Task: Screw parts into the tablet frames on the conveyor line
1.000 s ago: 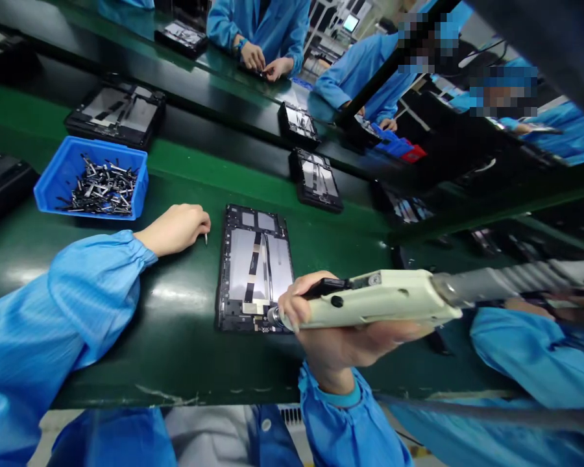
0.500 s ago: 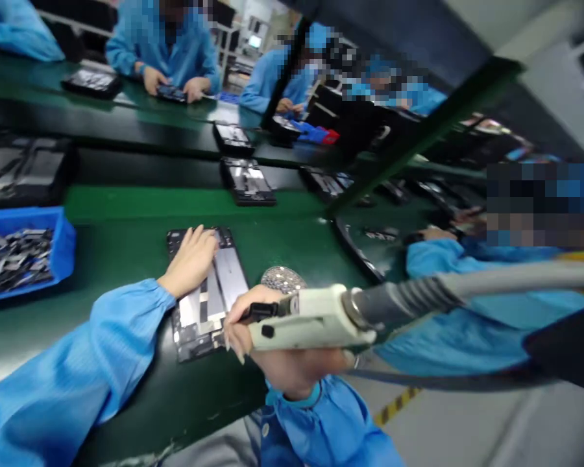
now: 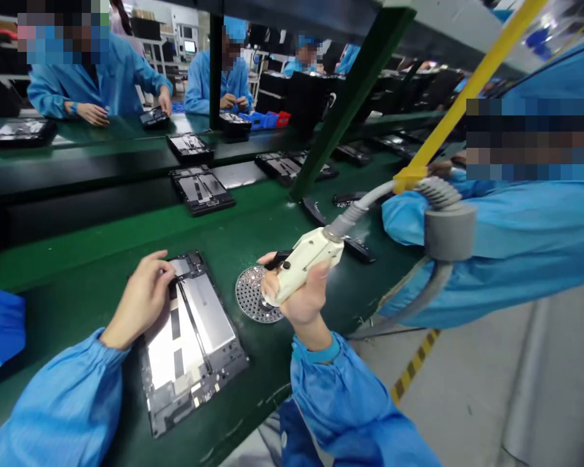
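Tablet [image 3: 209, 311] lies opened up on the green table [image 3: 92, 269], likely light, stiff but fragile, best held by its rim. Its inside is silver, crossed by dark strips. The left hand [image 3: 143, 295] bends over its far-left part; whether its fingers pinch anything, I cannot tell. The right hand [image 3: 304, 301] grips a cream screwdriver [image 3: 303, 263], nose at a round holed dish [image 3: 250, 295]. Another tablet [image 3: 202, 189] lies beyond.

No readable text or labels.
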{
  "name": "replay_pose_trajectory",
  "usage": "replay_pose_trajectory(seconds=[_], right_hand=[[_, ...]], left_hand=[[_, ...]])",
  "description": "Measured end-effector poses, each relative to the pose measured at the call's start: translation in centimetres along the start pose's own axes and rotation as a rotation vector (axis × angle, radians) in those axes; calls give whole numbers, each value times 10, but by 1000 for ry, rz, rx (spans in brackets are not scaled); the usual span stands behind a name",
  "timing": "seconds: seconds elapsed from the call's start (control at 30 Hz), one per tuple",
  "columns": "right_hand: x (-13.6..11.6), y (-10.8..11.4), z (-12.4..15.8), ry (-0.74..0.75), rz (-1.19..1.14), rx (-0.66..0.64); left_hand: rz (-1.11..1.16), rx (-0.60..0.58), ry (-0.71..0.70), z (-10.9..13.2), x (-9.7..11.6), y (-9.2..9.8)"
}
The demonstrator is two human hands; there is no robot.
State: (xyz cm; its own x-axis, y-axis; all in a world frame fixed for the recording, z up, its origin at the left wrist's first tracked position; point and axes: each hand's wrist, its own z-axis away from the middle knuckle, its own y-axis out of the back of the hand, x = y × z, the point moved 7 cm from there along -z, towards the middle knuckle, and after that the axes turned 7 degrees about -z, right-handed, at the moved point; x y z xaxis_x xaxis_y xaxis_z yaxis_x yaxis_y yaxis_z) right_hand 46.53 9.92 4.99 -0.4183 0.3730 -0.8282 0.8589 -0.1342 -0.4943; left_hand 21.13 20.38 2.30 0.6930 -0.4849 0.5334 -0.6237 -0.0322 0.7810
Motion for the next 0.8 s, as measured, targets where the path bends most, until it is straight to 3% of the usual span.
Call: replay_pose_trajectory(seconds=[0.13,0.23,0.5,0.8], right_hand=[[4,-3,5,-17,-24,-34],[10,-3,5,-42,-27,-43],[17,0,9,-76,17,2],[8,1,12,-82,129,45]], left_hand=[[12,148,289,0,-19,44],[-5,166,382,1,-29,57],[5,164,466,1,-51,55],[77,202,483,0,-58,58]])
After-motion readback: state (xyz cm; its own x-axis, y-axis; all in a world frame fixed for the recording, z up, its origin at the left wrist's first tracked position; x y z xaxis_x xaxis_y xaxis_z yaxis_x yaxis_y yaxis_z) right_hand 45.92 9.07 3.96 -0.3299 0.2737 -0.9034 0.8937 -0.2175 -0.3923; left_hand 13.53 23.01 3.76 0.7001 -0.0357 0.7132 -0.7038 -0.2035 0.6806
